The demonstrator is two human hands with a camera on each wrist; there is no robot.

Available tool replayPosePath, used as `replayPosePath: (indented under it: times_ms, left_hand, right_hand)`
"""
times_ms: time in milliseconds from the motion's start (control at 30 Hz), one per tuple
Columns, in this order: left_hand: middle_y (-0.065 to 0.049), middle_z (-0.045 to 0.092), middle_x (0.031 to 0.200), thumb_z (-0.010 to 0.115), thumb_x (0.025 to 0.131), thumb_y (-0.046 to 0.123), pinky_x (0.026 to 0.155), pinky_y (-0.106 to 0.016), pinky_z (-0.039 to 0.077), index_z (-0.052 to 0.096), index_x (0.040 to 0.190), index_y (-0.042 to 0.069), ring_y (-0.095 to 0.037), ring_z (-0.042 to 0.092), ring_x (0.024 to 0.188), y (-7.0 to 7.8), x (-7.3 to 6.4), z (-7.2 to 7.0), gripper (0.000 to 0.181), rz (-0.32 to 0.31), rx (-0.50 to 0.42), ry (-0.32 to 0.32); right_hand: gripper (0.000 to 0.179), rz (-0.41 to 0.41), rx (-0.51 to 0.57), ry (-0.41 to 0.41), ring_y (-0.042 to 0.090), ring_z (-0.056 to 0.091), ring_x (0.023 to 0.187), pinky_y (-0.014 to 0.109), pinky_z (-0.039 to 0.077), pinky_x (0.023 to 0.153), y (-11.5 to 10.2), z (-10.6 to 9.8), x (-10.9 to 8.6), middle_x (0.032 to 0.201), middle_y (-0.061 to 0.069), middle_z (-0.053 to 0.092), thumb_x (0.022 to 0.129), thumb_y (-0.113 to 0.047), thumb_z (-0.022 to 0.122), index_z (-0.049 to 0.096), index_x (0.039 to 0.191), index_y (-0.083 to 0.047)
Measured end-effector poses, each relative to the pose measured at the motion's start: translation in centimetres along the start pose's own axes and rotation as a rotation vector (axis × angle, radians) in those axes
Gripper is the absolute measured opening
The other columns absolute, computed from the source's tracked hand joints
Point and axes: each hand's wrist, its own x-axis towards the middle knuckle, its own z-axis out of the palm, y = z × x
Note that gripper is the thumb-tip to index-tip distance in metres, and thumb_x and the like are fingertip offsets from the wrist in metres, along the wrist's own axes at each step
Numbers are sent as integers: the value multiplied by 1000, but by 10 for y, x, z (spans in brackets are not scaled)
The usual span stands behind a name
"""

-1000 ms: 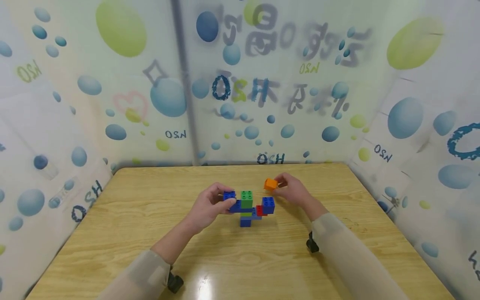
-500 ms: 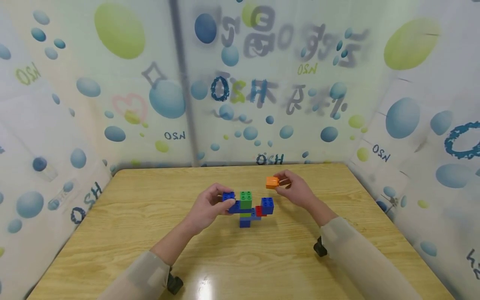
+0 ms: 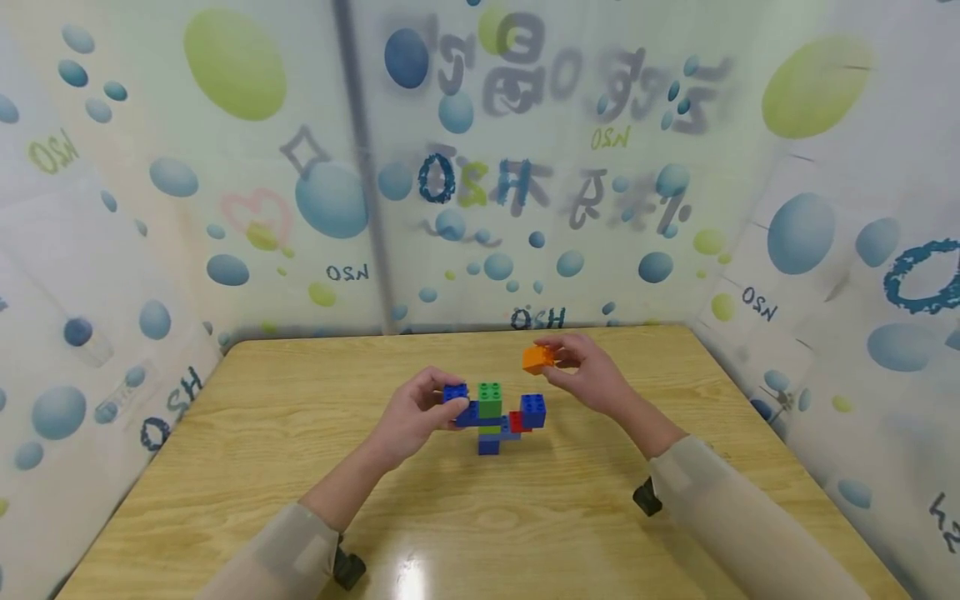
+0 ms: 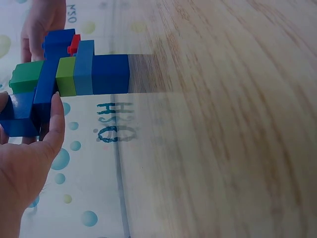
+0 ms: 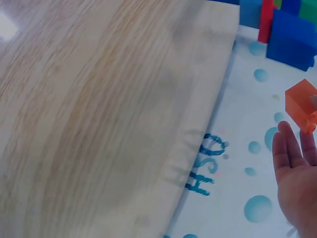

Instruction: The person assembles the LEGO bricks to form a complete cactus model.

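A toy-brick structure stands on the table. A blue brick (image 4: 111, 73) is at its bottom, with a light blue brick (image 4: 84, 67) and a lime green brick (image 4: 66, 76) stacked above. Higher up come a long blue brick (image 4: 46, 82) and a green brick (image 3: 490, 400). The right-hand branch carries a red brick (image 3: 517, 422) and a blue brick (image 3: 533, 410). My left hand (image 3: 408, 421) holds the structure's left end, thumb and fingers around the top-left blue brick (image 3: 455, 392). Behind and right of the structure, my right hand (image 3: 591, 375) pinches a loose orange brick (image 3: 535, 360) in the air.
The wooden table (image 3: 262, 450) reaches back to a patterned curtain (image 3: 480, 283), which also hangs on both sides. Small black devices sit at both wrists, the left one (image 3: 349, 570) close over the table.
The orange brick has been turned in the right fingers and raised slightly, with its studs now facing the hand. The right forearm has shifted right. Left hand and structure stay in place.
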Motion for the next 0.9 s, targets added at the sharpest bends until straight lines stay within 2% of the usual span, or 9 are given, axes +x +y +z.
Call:
replayPosePath:
  times_ms: [133, 300, 633, 900]
  left_hand:
    - [-19, 67, 132, 72, 108, 14, 91, -43, 69, 63, 138, 4, -23, 69, 110, 0, 0, 0, 33, -2, 1, 0]
    - [-18, 66, 132, 72, 108, 15, 92, -45, 69, 62, 138, 3, -24, 69, 110, 0, 0, -1, 34, 6, 5, -5]
    - [-22, 66, 135, 73, 108, 17, 91, -41, 69, 62, 139, 4, -26, 69, 109, -1, 1, -1, 35, -6, 16, -1]
    - [-21, 67, 134, 74, 107, 18, 90, -39, 69, 63, 138, 6, -27, 70, 109, -4, 2, -2, 35, -12, 29, 4]
  right_hand:
    - [45, -30, 19, -14, 34, 71, 118, 61, 58, 111, -10, 0, 0, 133, 17, 58, 105, -11, 72, 67, 149, -11]
    - [48, -50, 27, -26, 30, 71, 115, 57, 59, 110, -24, 1, -1, 130, 15, 57, 103, -9, 74, 67, 151, -12]
    - [43, -151, 44, -30, 29, 73, 116, 53, 62, 106, -43, 7, -3, 132, 15, 62, 103, -11, 78, 66, 144, -5]
    - [40, -208, 42, -71, 24, 70, 112, 44, 64, 103, -53, 10, -4, 129, 12, 63, 103, -11, 77, 72, 142, -8]
